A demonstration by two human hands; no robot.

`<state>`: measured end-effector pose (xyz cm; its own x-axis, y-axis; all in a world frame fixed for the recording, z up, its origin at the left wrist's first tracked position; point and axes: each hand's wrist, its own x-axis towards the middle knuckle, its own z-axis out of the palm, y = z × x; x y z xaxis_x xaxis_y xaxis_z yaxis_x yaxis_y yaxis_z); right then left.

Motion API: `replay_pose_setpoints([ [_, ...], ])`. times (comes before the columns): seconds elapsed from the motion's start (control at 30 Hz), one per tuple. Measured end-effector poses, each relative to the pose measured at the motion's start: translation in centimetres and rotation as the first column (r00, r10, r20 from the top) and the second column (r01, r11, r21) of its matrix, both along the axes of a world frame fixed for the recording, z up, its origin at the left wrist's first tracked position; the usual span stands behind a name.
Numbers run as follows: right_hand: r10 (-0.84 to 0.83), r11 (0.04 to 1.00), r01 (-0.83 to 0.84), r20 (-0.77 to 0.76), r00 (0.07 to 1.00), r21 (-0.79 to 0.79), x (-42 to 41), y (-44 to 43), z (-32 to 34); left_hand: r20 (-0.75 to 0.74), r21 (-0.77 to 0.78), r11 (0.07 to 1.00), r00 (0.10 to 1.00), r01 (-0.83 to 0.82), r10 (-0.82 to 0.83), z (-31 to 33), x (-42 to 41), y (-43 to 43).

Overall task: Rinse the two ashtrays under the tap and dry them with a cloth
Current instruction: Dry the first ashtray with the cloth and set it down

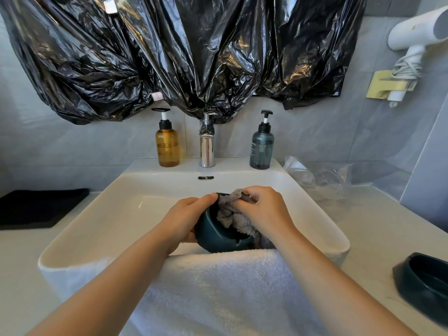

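Ashtray [215, 232] sits gripped in your left hand [184, 219]; your right hand [263, 210] pinches a grey cloth [230, 214] inside it, above the sink [97, 214].

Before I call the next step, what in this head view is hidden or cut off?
- Inside of the held ashtray: covered by the grey cloth and right hand.
- Left hand fingers: behind the ashtray.
- Second ashtray: cut by the right edge.
- Tap spout: not visible from this angle.
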<state>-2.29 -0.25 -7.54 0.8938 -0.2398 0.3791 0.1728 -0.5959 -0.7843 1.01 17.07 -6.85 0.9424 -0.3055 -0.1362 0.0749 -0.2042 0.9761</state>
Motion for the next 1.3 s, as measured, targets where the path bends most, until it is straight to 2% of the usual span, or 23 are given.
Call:
replay_pose_setpoints([
  [0.1, 0.009, 0.998, -0.011, 0.029, 1.0, 0.07, 0.0, 0.1, 0.2, 0.012, -0.005, 0.999, 0.999, -0.051, 0.051, 0.0, 0.2, -0.1],
  [0.27, -0.158, 0.978, 0.152, 0.032, 0.987, 0.141, -0.1, -0.6, 0.3, 0.049, -0.019, 0.991, 0.99, -0.131, 0.131, 0.1, 0.3, -0.3],
  [0.4, -0.195, 0.957, 0.171, 0.084, 0.977, 0.233, 0.2, -0.8, 0.3, 0.092, -0.013, 0.988, 0.983, -0.157, 0.157, 0.1, 0.4, -0.4],
  [0.47, -0.169, 0.934, 0.128, 0.098, 0.981, 0.332, 0.2, -0.8, 0.6, 0.11, -0.002, 0.987, 0.981, -0.158, 0.157, 0.0, 0.4, -0.4],
  [0.57, 0.014, 0.873, -0.044, 0.065, 0.998, 0.486, -0.1, -0.6, 0.9, 0.139, -0.002, 0.985, 0.976, -0.171, 0.17, -0.1, 0.5, -0.5],
  [0.67, 0.061, 0.944, -0.083, 0.079, 0.995, 0.32, -0.1, -0.4, 0.5, 0.165, -0.001, 0.98, 0.966, -0.2, 0.198, -0.1, 0.6, -0.4],
  [0.8, -0.083, 0.986, 0.067, 0.103, 0.991, 0.152, -0.4, -0.3, 0.4, 0.19, -0.004, 0.977, 0.959, -0.213, 0.21, -0.1, 0.6, -0.4],
  [0.87, -0.102, 0.989, 0.091, 0.093, 0.99, 0.116, -0.4, -0.4, 0.3, 0.208, 0.002, 0.977, 0.956, -0.214, 0.209, -0.2, 0.6, -0.4],
  [0.97, -0.081, 0.986, 0.07, 0.067, 0.994, 0.153, -0.5, -0.1, 0.5, 0.229, 0.032, 0.98, 0.956, -0.197, 0.185, -0.2, 0.5, -0.4],
  [1.03, -0.009, 0.988, -0.001, 0.062, 0.998, 0.153, -0.5, 0.0, 0.6, 0.236, 0.035, 0.979, 0.954, -0.199, 0.185, -0.2, 0.5, -0.4],
  [1.13, 0.253, 0.953, -0.243, -0.034, 0.967, 0.181, -0.8, 0.2, 0.5, 0.235, -0.019, 0.97, 0.942, -0.241, 0.239, -0.1, 0.6, -0.4],
  [1.2, 0.311, 0.942, -0.299, -0.065, 0.948, 0.149, -0.8, 0.4, 0.4, 0.238, -0.054, 0.96, 0.93, -0.275, 0.28, -0.1, 0.6, -0.2],
  [1.3, 0.129, 0.99, -0.127, 0.031, 0.991, -0.062, -0.8, 0.7, 0.3, 0.252, -0.078, 0.957, 0.923, -0.28, 0.291, -0.1, 0.6, -0.2],
])
